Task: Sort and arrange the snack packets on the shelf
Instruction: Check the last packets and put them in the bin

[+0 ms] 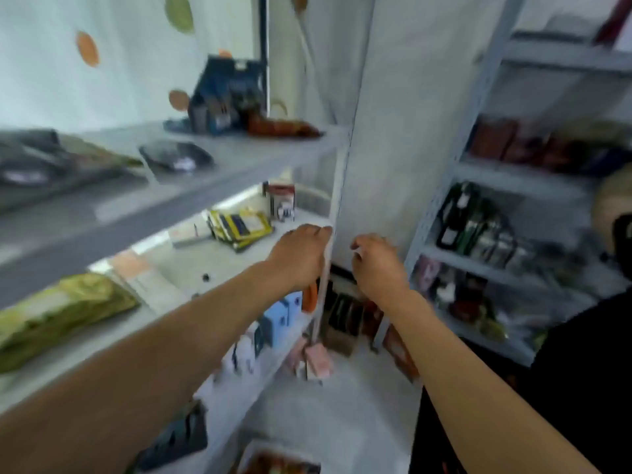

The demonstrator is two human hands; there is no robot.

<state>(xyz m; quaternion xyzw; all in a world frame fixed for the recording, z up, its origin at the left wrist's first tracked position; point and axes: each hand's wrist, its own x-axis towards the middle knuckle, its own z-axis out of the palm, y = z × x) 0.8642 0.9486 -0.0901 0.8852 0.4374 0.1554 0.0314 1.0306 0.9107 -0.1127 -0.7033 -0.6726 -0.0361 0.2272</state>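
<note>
Both hands reach toward the middle shelf (191,268), and neither grip holds a packet.
The left hand (301,254) and right hand (378,265) hang with loosely curled fingers by the white post (337,200). Better to take the yellow packets (241,229) flat, without crushing. The frame is blurred; a second grey rack (478,97) stands at the right.

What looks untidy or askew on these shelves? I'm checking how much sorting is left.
The yellow packets on the middle shelf lie in a skewed, fanned pile. On the top shelf, the blue packet leans and an orange packet lies flat beside it. The picture is blurred, so finer faults can't be judged.
</note>
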